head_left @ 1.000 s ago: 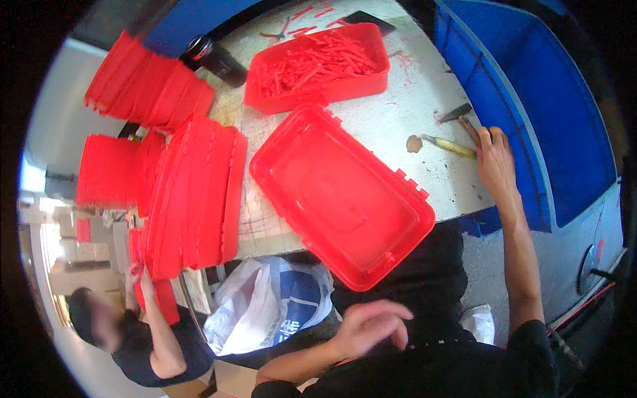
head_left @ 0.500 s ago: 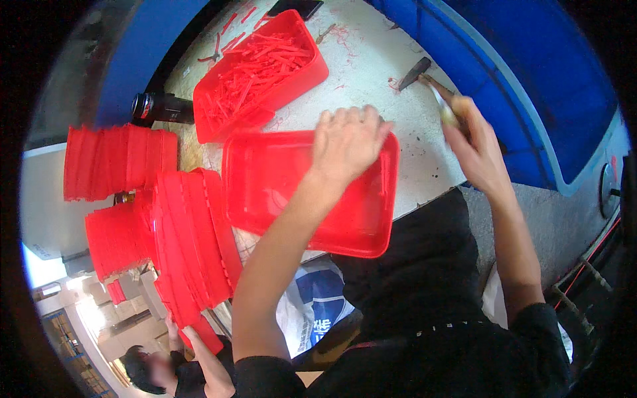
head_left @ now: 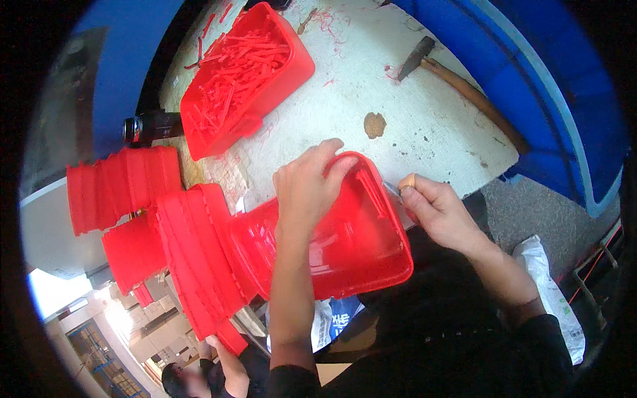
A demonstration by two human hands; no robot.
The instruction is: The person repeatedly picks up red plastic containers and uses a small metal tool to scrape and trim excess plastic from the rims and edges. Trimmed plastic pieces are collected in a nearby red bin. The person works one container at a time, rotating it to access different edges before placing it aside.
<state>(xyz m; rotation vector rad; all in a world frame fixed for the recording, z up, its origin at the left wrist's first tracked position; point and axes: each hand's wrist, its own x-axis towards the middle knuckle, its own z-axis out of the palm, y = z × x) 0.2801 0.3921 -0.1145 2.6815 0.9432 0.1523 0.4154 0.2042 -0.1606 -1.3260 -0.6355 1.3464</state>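
A red tray (head_left: 342, 247) is seen just below the middle of the frame. Its upper rim is met by the left hand (head_left: 305, 189): thumb and first finger are spread apart there, but whether the rim is pinched between them can't be made out. By the tray's right side, a small knife (head_left: 392, 189) is pinched in the bent fingers of the right hand (head_left: 441, 213), with the blade pointed up and left, close to the rim.

The tray looks like thin plastic, so it should be light, fairly stiff and a bit slippery where it shines. It would best be held by a rim or corner, with fingers kept off the blade's path. Red strips (head_left: 249, 63) are piled in a red box (head_left: 282, 89) at upper left. A hammer (head_left: 458, 83) is laid on the tabletop (head_left: 451, 142) at upper right.
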